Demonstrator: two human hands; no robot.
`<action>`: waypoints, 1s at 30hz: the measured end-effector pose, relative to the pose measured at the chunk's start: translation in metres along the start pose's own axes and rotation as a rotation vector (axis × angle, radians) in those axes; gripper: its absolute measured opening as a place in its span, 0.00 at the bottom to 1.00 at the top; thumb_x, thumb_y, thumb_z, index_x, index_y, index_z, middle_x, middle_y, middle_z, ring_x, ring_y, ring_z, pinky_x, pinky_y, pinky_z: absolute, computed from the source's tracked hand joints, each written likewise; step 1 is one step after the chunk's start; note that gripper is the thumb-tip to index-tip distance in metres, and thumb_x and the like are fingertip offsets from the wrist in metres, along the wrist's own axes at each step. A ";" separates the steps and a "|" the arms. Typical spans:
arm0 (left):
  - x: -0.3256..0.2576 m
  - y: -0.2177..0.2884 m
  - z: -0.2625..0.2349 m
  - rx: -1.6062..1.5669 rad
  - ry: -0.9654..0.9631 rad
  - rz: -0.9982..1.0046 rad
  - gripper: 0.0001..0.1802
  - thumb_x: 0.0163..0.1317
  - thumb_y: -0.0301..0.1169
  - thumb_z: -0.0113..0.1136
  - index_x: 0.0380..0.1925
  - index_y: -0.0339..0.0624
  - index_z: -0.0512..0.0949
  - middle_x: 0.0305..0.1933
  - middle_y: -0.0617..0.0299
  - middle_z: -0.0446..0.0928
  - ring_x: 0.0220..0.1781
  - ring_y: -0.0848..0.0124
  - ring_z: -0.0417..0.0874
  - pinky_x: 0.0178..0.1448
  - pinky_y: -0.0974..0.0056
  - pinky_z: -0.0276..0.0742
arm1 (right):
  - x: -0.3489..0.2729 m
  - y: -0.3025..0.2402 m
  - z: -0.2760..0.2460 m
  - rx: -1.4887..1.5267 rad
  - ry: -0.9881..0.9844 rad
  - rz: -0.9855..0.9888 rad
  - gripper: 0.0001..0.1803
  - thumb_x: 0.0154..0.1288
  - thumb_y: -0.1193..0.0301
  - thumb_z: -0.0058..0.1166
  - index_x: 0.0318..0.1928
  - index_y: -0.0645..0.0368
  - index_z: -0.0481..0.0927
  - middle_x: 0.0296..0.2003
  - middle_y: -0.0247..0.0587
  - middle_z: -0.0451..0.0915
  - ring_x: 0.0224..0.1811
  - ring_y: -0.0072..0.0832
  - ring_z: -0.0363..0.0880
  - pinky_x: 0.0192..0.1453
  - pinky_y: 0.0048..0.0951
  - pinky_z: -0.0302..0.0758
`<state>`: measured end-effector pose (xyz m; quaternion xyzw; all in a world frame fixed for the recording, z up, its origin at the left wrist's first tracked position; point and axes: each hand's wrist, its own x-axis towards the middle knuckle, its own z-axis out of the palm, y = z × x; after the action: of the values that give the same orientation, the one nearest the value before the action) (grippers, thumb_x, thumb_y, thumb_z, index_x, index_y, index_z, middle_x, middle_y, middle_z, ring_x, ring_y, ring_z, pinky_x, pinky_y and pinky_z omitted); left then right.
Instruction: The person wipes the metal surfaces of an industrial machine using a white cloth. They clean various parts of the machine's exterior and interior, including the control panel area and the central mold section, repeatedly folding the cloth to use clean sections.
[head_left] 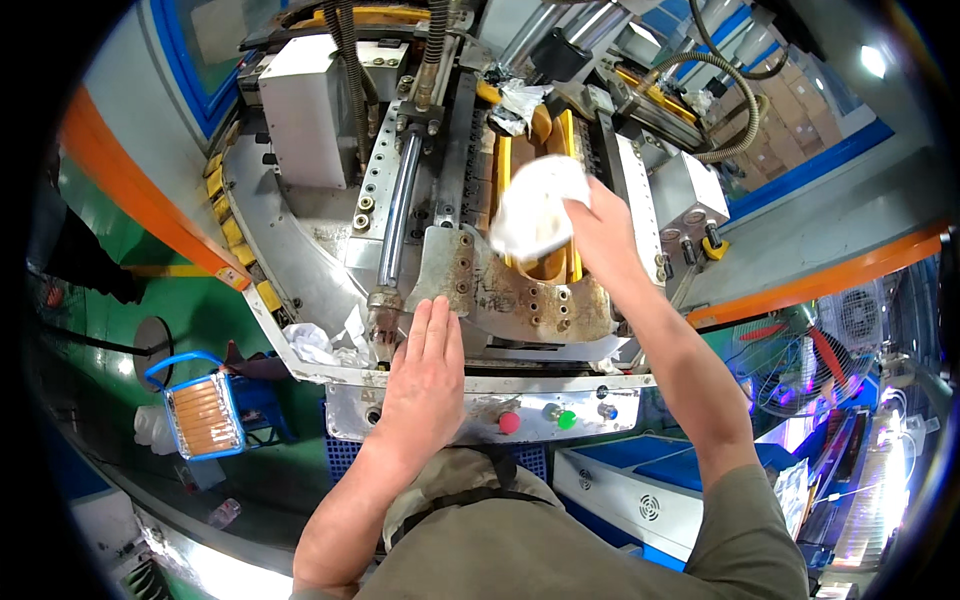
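My left hand (428, 365) lies flat against the near edge of a worn steel plate (485, 285), its fingers stretched out and nothing held. Farther up, my right hand (602, 235) grips a white cloth (540, 205), which looks smeared by motion. The cloth is over a long trough-shaped mould (548, 268) with yellow side rails (575, 262), hiding part of it. Whether the cloth touches the mould I cannot tell. Left of the plate runs a shiny cylinder rod (402, 205).
Below the plate, a panel (465, 420) carries a red button (509, 422) and a green button (567, 419). Crumpled white cloths (325, 345) lie at the left corner. A blue-framed stool (208, 410) stands left, a fan (800, 360) right. Hoses (437, 50) hang above.
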<state>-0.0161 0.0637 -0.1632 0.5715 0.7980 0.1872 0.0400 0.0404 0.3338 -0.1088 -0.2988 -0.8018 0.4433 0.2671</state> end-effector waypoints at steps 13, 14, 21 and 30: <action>0.004 0.006 -0.003 0.038 -0.036 -0.032 0.35 0.56 0.20 0.51 0.66 0.21 0.63 0.75 0.38 0.58 0.79 0.45 0.57 0.73 0.51 0.66 | -0.100 0.032 0.036 -0.403 -0.449 -0.673 0.15 0.55 0.82 0.49 0.45 0.63 0.79 0.46 0.54 0.83 0.56 0.52 0.80 0.63 0.46 0.76; 0.003 0.005 -0.004 0.019 -0.026 -0.034 0.34 0.56 0.20 0.50 0.66 0.21 0.63 0.75 0.38 0.58 0.79 0.46 0.57 0.73 0.51 0.66 | -0.097 0.023 0.026 -0.379 -0.528 -0.526 0.14 0.57 0.81 0.48 0.44 0.63 0.78 0.45 0.54 0.83 0.53 0.52 0.81 0.60 0.45 0.77; 0.002 0.006 -0.006 -0.019 -0.028 -0.032 0.33 0.57 0.19 0.48 0.66 0.21 0.62 0.75 0.38 0.57 0.80 0.44 0.55 0.75 0.48 0.63 | -0.020 0.005 -0.009 -0.182 0.097 -0.021 0.13 0.68 0.81 0.45 0.50 0.66 0.78 0.39 0.54 0.85 0.42 0.39 0.87 0.47 0.36 0.82; -0.005 0.003 0.002 0.003 0.023 -0.029 0.34 0.57 0.21 0.50 0.66 0.20 0.62 0.74 0.37 0.58 0.78 0.44 0.58 0.74 0.48 0.64 | -0.115 0.028 0.047 -0.498 -0.278 -0.556 0.16 0.56 0.83 0.51 0.46 0.61 0.80 0.46 0.54 0.84 0.51 0.52 0.83 0.57 0.42 0.79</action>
<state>-0.0113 0.0607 -0.1652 0.5577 0.8069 0.1919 0.0329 0.0926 0.2376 -0.1739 -0.0632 -0.9636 0.1821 0.1852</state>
